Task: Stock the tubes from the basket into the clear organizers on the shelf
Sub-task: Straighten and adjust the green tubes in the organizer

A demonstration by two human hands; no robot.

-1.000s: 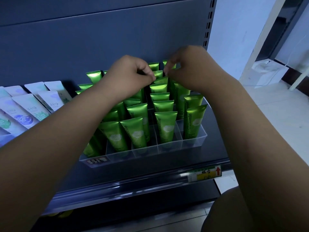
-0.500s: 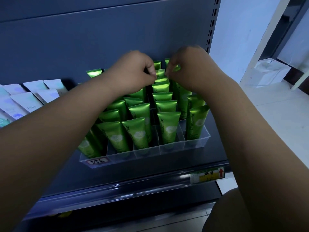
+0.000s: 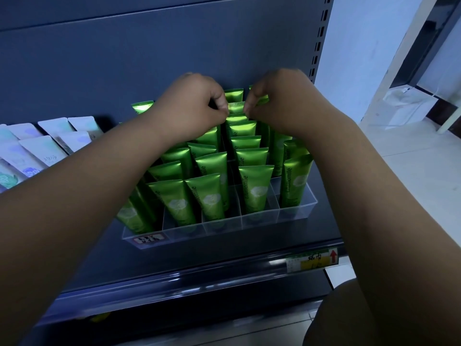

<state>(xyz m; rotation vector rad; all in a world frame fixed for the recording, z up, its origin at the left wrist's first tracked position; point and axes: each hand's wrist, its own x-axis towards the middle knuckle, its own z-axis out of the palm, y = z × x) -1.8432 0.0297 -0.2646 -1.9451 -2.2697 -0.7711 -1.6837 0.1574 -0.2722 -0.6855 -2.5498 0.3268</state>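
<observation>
Left hand (image 3: 192, 106) and right hand (image 3: 279, 103), fingers curled, pinch the flat crimped top of a glossy green tube (image 3: 235, 107) at upper centre, upright in the clear plastic organizer (image 3: 296, 208) on the dark shelf (image 3: 224, 260).

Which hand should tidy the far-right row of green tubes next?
Probably the right hand: it is right next to the far-right row, while the left hand would cross over. Both pinch one back tube now.

Glossy green tubes (image 3: 255, 188) — white flower motif
</observation>
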